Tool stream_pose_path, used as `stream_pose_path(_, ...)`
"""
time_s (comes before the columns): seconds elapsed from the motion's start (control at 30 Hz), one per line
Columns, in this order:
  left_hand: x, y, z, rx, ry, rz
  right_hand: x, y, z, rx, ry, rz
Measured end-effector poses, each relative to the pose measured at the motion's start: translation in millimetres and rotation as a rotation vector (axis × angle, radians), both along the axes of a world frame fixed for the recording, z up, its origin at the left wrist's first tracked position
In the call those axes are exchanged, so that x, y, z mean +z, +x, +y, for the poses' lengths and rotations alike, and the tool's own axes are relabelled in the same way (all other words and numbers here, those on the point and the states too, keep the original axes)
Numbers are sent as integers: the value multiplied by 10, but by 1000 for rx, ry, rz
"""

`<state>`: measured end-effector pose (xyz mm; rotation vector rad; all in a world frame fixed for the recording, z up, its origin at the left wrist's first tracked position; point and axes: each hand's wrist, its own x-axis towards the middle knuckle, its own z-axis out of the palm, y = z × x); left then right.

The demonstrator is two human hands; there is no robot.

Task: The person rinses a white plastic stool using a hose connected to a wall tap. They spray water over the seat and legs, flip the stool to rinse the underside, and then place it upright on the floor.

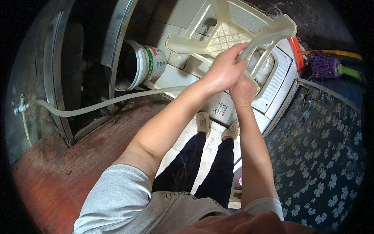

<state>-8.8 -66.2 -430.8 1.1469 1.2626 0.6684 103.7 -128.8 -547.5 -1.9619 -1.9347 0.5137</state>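
A wet, cream plastic stool [230, 36] is tipped over, its latticed underside towards me. My left hand [229, 65] is closed around the end of a pale ribbed hose [125, 101], which passes behind my left forearm. A clear stream of water [257, 41] runs from that hand onto the stool's far right leg. Just below, my right hand [243, 89] grips the near leg of the stool. My wrists almost touch, and the left hand partly covers the right.
The hose runs from a wall tap [22, 108] at left. A white bucket [152, 63] lies on its side by a metal frame [117, 58]. A squat toilet [271, 79] is beneath the stool. Right of it are a purple brush head [324, 65] and a floral-patterned panel [318, 163].
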Motion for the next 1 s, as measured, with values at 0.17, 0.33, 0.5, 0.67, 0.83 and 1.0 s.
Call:
stream_pose_path(0.17, -16, -348, -192, -72, -14, 326, 16, -15, -4, -15, 120, 53)
stream_pose_path(0.33, 67, -732, -312, -160, 26, 445, 26, -2, -51, 20, 138, 77)
stream_pose_path(0.5, 161, -926, -241, -203, 5, 390, 32, -4, -63, 92, 175, 96)
stream_pose_path(0.67, 191, -862, -136, -290, 89, 456, 28, -22, -57, 105, 133, 93)
stream_pose_path(0.83, 221, -812, -106, -424, 47, 652, 8, -22, -60, 130, 116, 16)
stream_pose_path(1.0, 194, -923, -85, -524, 43, 683, -6, -26, -65, 79, 183, 67)
